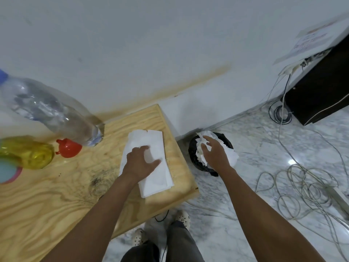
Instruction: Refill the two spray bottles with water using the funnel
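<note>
On the wooden table (56, 201) a red funnel (69, 148) lies beside a large clear water bottle (52, 110) with a blue cap. A yellow spray bottle (28, 152) stands at the left edge, with a pink and teal object (8, 172) below it. My left hand (140, 162) rests flat on a folded stack of white paper towels (151, 171) near the table's right end. My right hand (215, 154) hangs over a black bin (194, 154) on the floor, fingers spread, with crumpled white paper (231, 157) just under it.
The table's right edge ends beside the bin. Loose cables (302, 186) lie coiled on the marble floor at right. A black cabinet (321, 91) stands at the far right. My feet (160, 229) are by the table's front corner. A white wall runs behind.
</note>
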`<act>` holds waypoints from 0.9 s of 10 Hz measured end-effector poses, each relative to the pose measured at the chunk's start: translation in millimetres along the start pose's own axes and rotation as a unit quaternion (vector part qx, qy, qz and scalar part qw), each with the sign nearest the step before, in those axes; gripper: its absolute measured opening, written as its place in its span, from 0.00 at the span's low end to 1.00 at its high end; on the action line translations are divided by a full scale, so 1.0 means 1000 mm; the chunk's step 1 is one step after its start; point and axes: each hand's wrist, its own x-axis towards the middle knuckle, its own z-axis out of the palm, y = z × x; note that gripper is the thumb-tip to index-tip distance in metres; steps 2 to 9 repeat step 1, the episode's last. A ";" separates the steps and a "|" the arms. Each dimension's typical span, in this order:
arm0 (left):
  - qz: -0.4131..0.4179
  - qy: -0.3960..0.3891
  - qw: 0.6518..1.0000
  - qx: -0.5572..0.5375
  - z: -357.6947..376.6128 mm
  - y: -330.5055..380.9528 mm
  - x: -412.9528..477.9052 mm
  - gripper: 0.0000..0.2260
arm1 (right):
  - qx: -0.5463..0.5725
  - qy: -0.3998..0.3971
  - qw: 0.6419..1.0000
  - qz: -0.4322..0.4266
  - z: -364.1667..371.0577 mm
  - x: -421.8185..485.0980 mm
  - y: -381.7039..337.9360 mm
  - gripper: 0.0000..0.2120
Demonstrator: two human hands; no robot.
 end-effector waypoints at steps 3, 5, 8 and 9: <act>0.047 -0.019 0.997 -0.065 -0.033 0.008 -0.007 0.20 | 0.017 -0.016 0.998 -0.053 0.004 -0.013 -0.050 0.18; 0.047 -0.019 0.997 -0.065 -0.033 0.008 -0.007 0.20 | 0.017 -0.016 0.998 -0.053 0.004 -0.013 -0.050 0.18; 0.047 -0.019 0.997 -0.065 -0.033 0.008 -0.007 0.20 | 0.017 -0.016 0.998 -0.053 0.004 -0.013 -0.050 0.18; 0.047 -0.019 0.997 -0.065 -0.033 0.008 -0.007 0.20 | 0.017 -0.016 0.998 -0.053 0.004 -0.013 -0.050 0.18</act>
